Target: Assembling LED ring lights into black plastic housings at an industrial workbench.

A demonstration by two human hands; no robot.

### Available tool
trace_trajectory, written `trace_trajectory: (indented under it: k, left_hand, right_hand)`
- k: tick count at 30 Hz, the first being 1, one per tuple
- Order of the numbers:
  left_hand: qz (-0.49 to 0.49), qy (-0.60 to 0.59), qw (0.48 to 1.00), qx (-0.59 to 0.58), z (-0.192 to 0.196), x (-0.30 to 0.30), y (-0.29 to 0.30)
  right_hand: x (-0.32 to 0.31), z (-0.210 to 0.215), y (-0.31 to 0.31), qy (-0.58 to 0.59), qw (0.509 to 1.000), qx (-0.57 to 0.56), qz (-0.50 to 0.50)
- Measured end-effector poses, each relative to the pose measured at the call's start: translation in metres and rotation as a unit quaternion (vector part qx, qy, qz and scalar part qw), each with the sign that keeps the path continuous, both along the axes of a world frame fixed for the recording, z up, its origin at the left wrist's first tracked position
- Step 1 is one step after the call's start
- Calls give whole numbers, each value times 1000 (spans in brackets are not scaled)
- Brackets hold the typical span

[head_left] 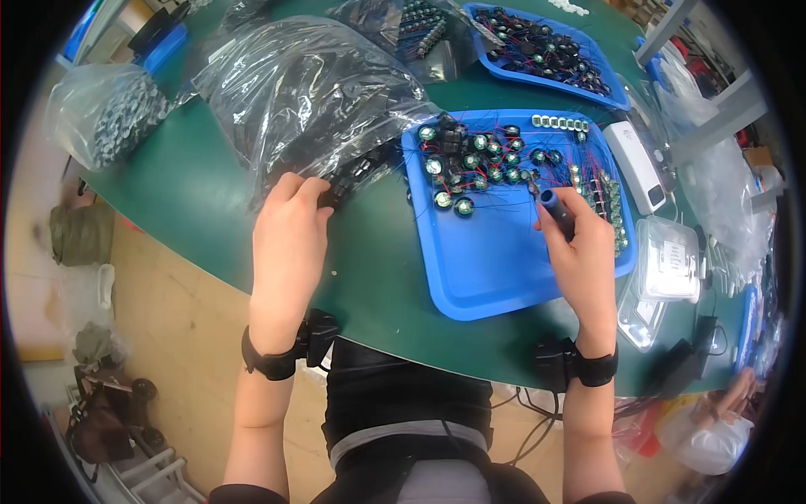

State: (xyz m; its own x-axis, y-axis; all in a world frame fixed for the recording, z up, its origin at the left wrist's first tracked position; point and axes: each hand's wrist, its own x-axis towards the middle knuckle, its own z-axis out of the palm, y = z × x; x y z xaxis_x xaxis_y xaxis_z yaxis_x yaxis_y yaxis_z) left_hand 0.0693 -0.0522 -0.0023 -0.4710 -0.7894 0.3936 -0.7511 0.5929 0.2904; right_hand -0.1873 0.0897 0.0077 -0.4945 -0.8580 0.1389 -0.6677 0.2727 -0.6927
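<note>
"What do we meet first at the left?"

"By the left edge of the green table (197, 214), we see a clear bag of grey parts (126, 126). Next, a large plastic bag (311, 84), crinkled and see-through, stretches toward the far edge."

"And the left hand (290, 218)?"

"It reaches to the near side of that bag, fingers bent, beside some black parts (361, 172) left of the tray. We can't tell whether the fingers have hold of anything."

"Further right?"

"We come to the blue tray (487, 265). Wired round components (483, 155), green and black, crowd its far-left corner and far half; its near-left corner is bare. A row of small pale pieces (558, 123) lines its far edge. Beyond, near the table's far edge, a second blue tray (554, 86) is heaped with wired pieces (546, 50)."

"The right hand (583, 244)?"

"Above the first tray's right half, thumb and fingers closed around a dark blue handle (556, 208). What its lower end touches, we cannot make out."

"And last?"

"A white device (634, 166) sits just beside the tray's right edge; nearer us lie clear plastic boxes (667, 260)."
</note>
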Motion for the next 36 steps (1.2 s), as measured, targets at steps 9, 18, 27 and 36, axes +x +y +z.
trace_trajectory:
  k: [9,18,27,36]
  left_hand:
    - [-21,180,980,77,11,-9,15]
    - [-204,274,922,182,18,-64,50]
    - [-270,374,832,308,16,-68,61]
    - [-228,354,883,205,28,-63,72]
  right_hand:
    - [1,1,3,-69,997,-37,29]
    - [2,4,8,-395,893,-93,195]
    - [-5,17,12,-537,807,-33,245]
    - [-2,16,10,-512,820,-4,255]
